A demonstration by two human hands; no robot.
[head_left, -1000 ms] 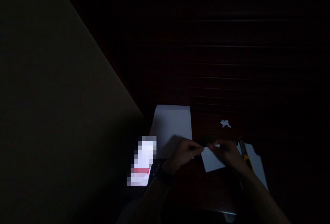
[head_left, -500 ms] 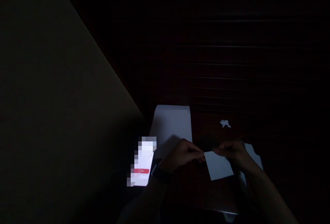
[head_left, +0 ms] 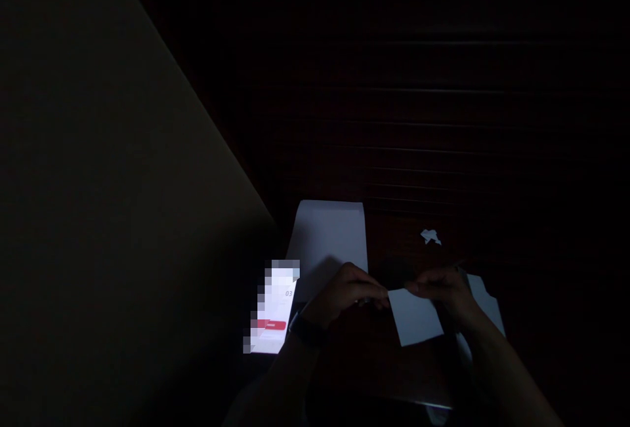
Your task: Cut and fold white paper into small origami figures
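Note:
In very dim light, my left hand [head_left: 344, 292] and my right hand [head_left: 443, 292] hold a small white sheet of paper [head_left: 417, 319] between them, just above a dark table. Each hand pinches a top corner of the sheet, fingers closed. A dark band sits on my left wrist. A larger white sheet [head_left: 331, 237] lies flat behind my left hand. A tiny folded white paper figure [head_left: 430, 237] rests on the table beyond my right hand.
A lit phone screen [head_left: 275, 312] with a red bar glows left of my left wrist. More white paper [head_left: 487, 305] lies under my right forearm. A broad tan surface [head_left: 98, 217] fills the left side. Dark wooden slats rise behind the table.
The small sheet has turned and dropped a little between my hands. The yellow-handled knife seen by my right hand a second ago is out of sight.

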